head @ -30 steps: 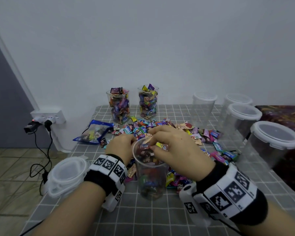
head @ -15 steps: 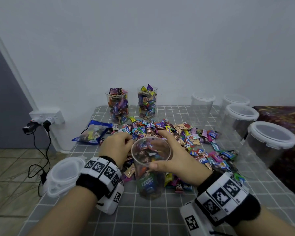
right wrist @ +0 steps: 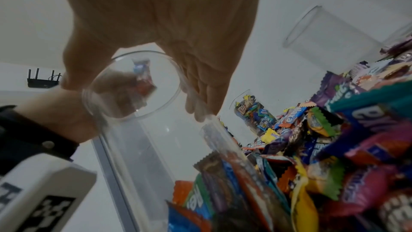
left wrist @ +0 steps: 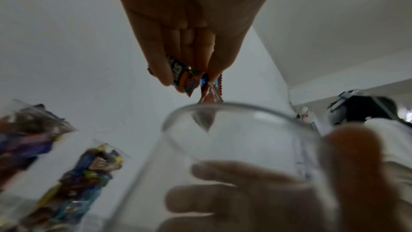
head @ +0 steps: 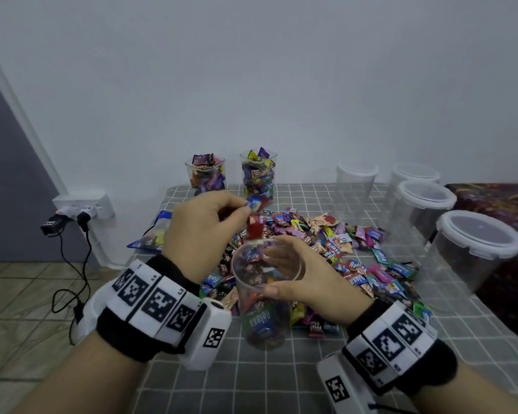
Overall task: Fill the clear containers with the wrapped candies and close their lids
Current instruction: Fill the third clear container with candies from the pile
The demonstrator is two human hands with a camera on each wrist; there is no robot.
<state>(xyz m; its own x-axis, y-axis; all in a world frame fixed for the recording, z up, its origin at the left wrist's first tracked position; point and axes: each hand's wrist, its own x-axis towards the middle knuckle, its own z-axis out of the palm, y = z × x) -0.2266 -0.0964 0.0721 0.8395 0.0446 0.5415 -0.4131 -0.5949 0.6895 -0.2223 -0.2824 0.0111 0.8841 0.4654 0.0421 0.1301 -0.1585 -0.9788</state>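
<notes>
A tall clear container, partly filled with wrapped candies, stands on the grey checked tablecloth in front of me. My right hand grips it near the rim, thumb on the near side and fingers on the far side. My left hand hovers just above the open mouth and pinches a few wrapped candies, a blue one and a red one that hangs down to the rim. In the left wrist view the fingertips hold the candies over the rim. The loose candy pile lies behind the container.
Two full containers without lids stand at the back by the wall. Several empty lidded containers line the right side. A blue bag lies at the left table edge, with a wall socket and cables beyond it.
My right hand left the container's mouth and took hold of its side. My left hand rose from the pile with candies to just above the mouth.
</notes>
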